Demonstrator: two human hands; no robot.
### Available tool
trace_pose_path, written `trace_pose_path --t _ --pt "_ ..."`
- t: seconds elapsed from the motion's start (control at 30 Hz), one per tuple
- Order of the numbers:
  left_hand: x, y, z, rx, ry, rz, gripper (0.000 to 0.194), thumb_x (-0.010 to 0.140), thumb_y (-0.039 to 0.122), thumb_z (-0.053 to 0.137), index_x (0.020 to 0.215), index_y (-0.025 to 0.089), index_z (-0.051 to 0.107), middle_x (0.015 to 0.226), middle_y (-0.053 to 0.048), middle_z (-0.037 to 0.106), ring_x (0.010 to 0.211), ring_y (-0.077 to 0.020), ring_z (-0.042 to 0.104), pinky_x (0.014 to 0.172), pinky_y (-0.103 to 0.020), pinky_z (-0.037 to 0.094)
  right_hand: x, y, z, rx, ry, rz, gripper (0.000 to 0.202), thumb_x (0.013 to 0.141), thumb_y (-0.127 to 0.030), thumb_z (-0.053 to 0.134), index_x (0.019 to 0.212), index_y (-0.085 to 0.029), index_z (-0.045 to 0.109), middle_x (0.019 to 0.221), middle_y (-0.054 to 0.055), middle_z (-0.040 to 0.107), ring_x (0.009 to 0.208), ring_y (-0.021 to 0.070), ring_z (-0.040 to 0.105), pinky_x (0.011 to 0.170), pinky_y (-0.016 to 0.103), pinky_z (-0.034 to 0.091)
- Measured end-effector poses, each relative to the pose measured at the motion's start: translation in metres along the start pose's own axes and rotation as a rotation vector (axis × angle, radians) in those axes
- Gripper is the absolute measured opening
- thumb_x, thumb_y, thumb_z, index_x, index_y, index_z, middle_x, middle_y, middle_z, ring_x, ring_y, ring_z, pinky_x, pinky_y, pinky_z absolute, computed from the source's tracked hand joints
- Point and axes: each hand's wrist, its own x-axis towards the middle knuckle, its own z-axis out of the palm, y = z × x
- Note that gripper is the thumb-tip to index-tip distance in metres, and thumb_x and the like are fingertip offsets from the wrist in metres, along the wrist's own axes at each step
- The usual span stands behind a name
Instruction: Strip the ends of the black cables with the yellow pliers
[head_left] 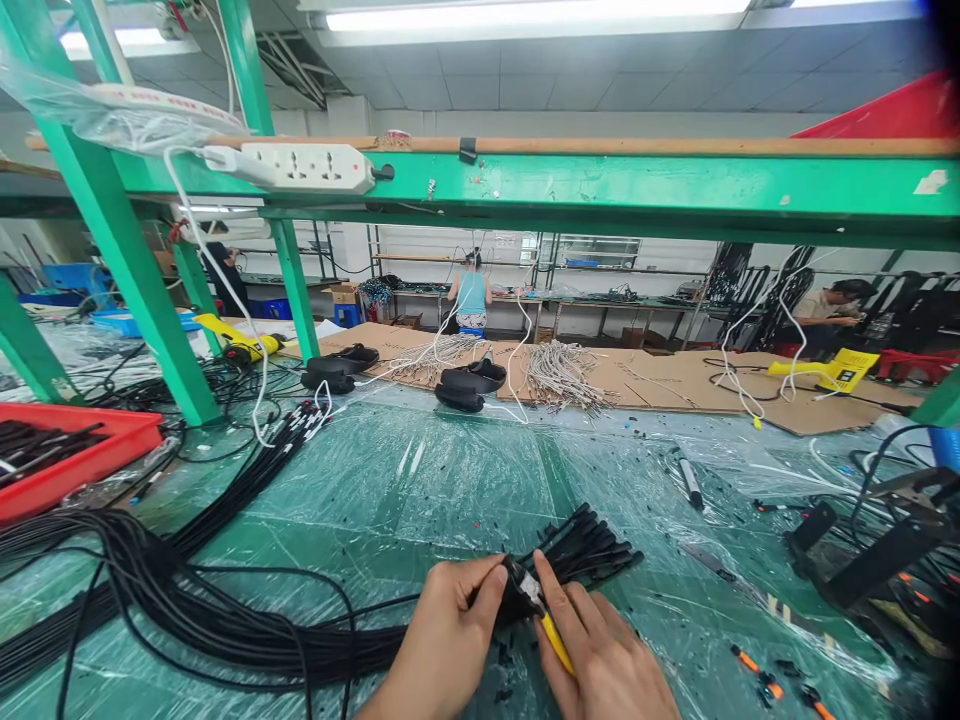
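My left hand is closed near the bottom middle, thumb and forefinger pinching a black cable of the bundle. A thick bundle of black cables runs in from the left and passes under my hands. Its thicker black ends fan out just beyond them on the right. My right hand is wrapped round yellow-handled cutters, whose metal jaws sit right beside my left fingertips at the cable. The exact spot between the jaws is hidden by fingers and dark cable.
A red tray of black parts stands at the left. A black metal stand and orange-black scraps lie right. Behind are a pen-like tool, black strapped items, grey cables on cardboard, and a green frame.
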Motion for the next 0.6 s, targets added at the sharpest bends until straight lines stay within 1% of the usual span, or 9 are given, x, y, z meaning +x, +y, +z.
trace_pose_path --t 0.13,0.23,0.27,0.33,0.4,0.47,0.6 --pt "0.002 0.006 -0.002 -0.024 -0.022 -0.008 0.036 0.089 0.034 0.042 0.059 0.016 0.051 0.06 0.002 0.034 0.062 -0.0129 0.027 0.057 -0.024 0.027 -0.002 -0.001 0.001 0.159 -0.066 0.036 0.054 0.095 -0.023 0.038 0.146 -0.015 0.021 0.095 0.007 0.066 0.078 0.0167 0.067 0.067 0.025 0.056" --pt "0.002 0.006 -0.004 -0.044 -0.023 -0.012 0.036 0.089 0.034 0.042 0.058 0.017 0.045 0.06 0.004 0.028 0.06 -0.0118 0.024 0.055 -0.024 0.024 -0.002 -0.003 0.002 0.242 -0.116 0.043 0.049 0.096 -0.021 0.036 0.144 -0.017 0.025 0.093 0.006 0.067 0.077 0.0139 0.068 0.067 0.021 0.055" --pt "0.002 0.006 -0.004 -0.052 -0.016 -0.03 0.035 0.088 0.034 0.043 0.058 0.017 0.046 0.058 0.005 0.027 0.057 -0.0111 0.022 0.054 -0.024 0.022 -0.001 -0.003 0.002 0.237 -0.105 0.037 0.048 0.096 -0.022 0.036 0.143 -0.016 0.027 0.093 0.006 0.067 0.077 0.0138 0.068 0.067 0.02 0.055" --pt "0.002 0.003 -0.004 -0.081 0.002 -0.093 0.033 0.088 0.035 0.044 0.06 0.017 0.049 0.053 0.007 0.023 0.051 -0.0095 0.017 0.05 -0.025 0.018 0.0 -0.003 0.0 0.176 -0.037 0.022 0.046 0.096 -0.026 0.039 0.14 -0.015 0.032 0.095 0.007 0.066 0.079 0.015 0.068 0.066 0.022 0.056" --pt "0.003 -0.001 -0.005 -0.133 0.011 -0.168 0.032 0.087 0.037 0.046 0.062 0.017 0.051 0.047 0.009 0.019 0.046 -0.008 0.012 0.047 -0.025 0.013 0.002 -0.003 -0.002 0.075 0.03 0.016 0.046 0.094 -0.031 0.043 0.137 -0.015 0.037 0.094 0.008 0.065 0.079 0.0179 0.066 0.065 0.027 0.056" --pt "0.005 -0.003 -0.005 -0.187 0.03 -0.221 0.034 0.084 0.042 0.048 0.06 0.017 0.05 0.043 0.011 0.019 0.042 -0.0071 0.01 0.045 -0.026 0.01 0.005 -0.003 -0.006 -0.009 0.066 0.022 0.047 0.092 -0.034 0.046 0.135 -0.014 0.041 0.092 0.008 0.064 0.077 0.0203 0.064 0.064 0.031 0.055" --pt "0.005 -0.003 -0.007 -0.252 0.088 -0.304 0.042 0.075 0.053 0.058 0.054 0.018 0.046 0.039 0.011 0.023 0.039 -0.0062 0.011 0.044 -0.026 0.008 0.012 -0.003 -0.013 -0.087 0.114 0.004 0.045 0.089 -0.029 0.047 0.132 -0.013 0.046 0.093 0.008 0.063 0.079 0.0212 0.06 0.066 0.034 0.05"
